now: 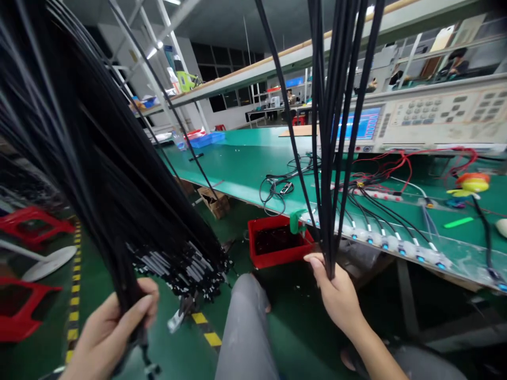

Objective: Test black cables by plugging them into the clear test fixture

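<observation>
My left hand [114, 327], at the lower left, is closed round a bundle of black cables [114, 248]; a few cable ends hang below the fist. To the right, my right hand [336, 290] grips several black cables [327, 211] that run up out of view. Beside my left hand hangs a large thick mass of black cables [130, 184], with pale sleeves and connectors at their lower ends. A row of connectors with blue tips [384, 244] lines the bench edge, just right of the cables in my right hand.
Along the green workbench [237, 163] stand a test instrument [435, 113] with a lit screen, red wires [407, 161] and a loose black cable [273, 184]. Below is a red bin [277, 258]. Red stools [24, 306] are at left. Other people sit far back.
</observation>
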Demonstrator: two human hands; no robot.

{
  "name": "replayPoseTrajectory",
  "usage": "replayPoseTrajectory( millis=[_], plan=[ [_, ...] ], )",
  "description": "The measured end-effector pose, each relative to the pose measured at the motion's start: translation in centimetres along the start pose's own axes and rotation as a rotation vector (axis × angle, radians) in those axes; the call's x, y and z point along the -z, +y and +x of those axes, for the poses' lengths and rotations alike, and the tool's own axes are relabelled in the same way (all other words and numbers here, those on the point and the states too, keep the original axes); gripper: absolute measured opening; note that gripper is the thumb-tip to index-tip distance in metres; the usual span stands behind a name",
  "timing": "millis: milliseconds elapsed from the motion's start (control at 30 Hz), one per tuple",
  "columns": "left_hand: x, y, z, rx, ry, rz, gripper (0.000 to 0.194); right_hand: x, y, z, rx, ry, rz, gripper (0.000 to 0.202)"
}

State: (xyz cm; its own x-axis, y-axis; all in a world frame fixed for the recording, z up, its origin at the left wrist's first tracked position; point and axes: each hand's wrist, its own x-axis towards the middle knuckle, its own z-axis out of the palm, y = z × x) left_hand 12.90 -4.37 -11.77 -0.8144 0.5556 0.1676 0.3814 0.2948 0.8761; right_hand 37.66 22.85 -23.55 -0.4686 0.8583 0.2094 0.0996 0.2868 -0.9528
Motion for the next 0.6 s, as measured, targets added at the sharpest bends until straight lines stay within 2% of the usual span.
replayPoseTrajectory(
  millis=[100, 233, 333, 400, 500, 600],
  plan=[
    [-3.1, -1.1, -0.1, -0.010, -0.175, -0.034, 0.018, 0.4, 1.0, -1.0, -0.038, -0.021, -0.019, 0.038],
    [-7.5, -2.2, -0.4, -0.019, -0.326, -0.130, 0.013, 0.6, 3.1, -3.3, -0.094, -0.017, -0.053, 0.039],
    [-10.4, -2.4, -0.8, -0.005, -0.399, -0.201, 0.014, 0.6, 4.5, -5.4, -0.157, 0.012, -0.050, 0.041],
    [-11.6, -2.3, -0.9, -0.004, -0.421, -0.218, 0.015, 0.5, 5.2, -6.6, -0.208, 0.017, -0.036, 0.044],
    [-11.5, -2.1, -0.3, 0.002, -0.402, -0.188, 0.017, 0.3, 5.7, -7.8, -0.262, 0.022, -0.014, 0.045],
    [-9.1, -2.5, 1.0, -0.012, -0.279, -0.144, 0.018, 0.0, 5.5, -7.9, -0.299, -0.020, 0.019, 0.043]
  ],
)
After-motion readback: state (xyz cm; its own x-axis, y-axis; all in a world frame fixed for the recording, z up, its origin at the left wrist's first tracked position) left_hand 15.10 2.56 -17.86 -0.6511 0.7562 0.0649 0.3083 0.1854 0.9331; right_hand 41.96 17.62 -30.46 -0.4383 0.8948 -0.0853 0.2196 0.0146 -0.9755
